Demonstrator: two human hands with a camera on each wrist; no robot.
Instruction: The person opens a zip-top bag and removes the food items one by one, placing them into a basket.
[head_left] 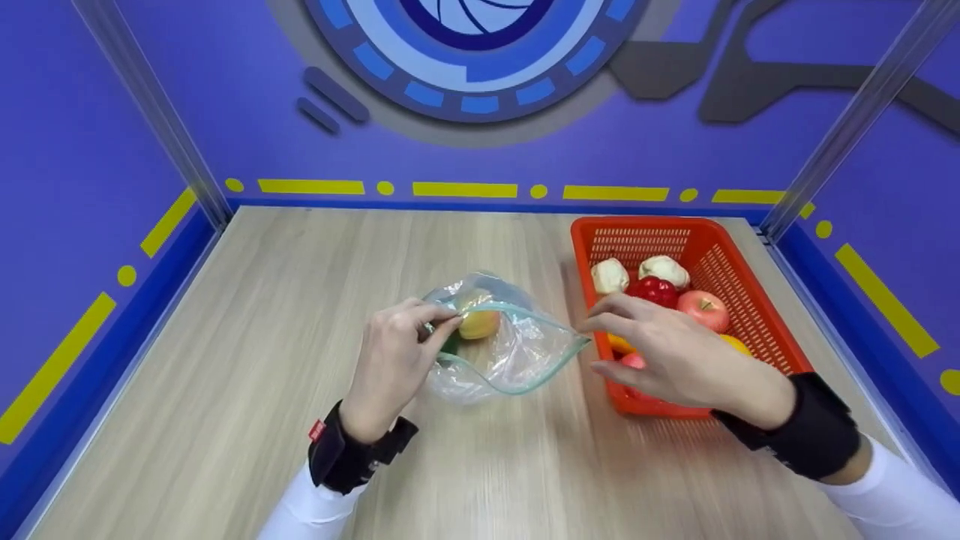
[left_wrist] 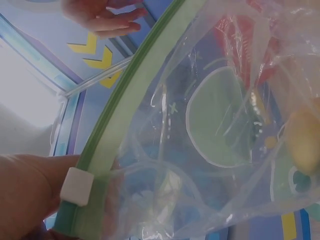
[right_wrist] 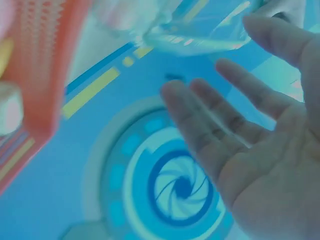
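A clear zip bag [head_left: 504, 352] with a green seal strip lies open on the wooden table, a yellow-orange fruit [head_left: 478, 322] inside it. My left hand [head_left: 405, 345] pinches the bag's rim at its left end; in the left wrist view the green strip [left_wrist: 125, 105] and its white slider [left_wrist: 76, 186] run past my thumb. My right hand [head_left: 660, 349] hovers with fingers spread and empty between the bag's right corner and the orange basket [head_left: 757, 300]. The right wrist view shows that open palm [right_wrist: 265, 150].
The basket holds two white cauliflower pieces [head_left: 609, 275], a red pepper [head_left: 656, 291], a red apple [head_left: 703, 309] and yellow-orange fruit [head_left: 735, 343]. Purple walls with yellow markings enclose the table [head_left: 262, 337] on three sides.
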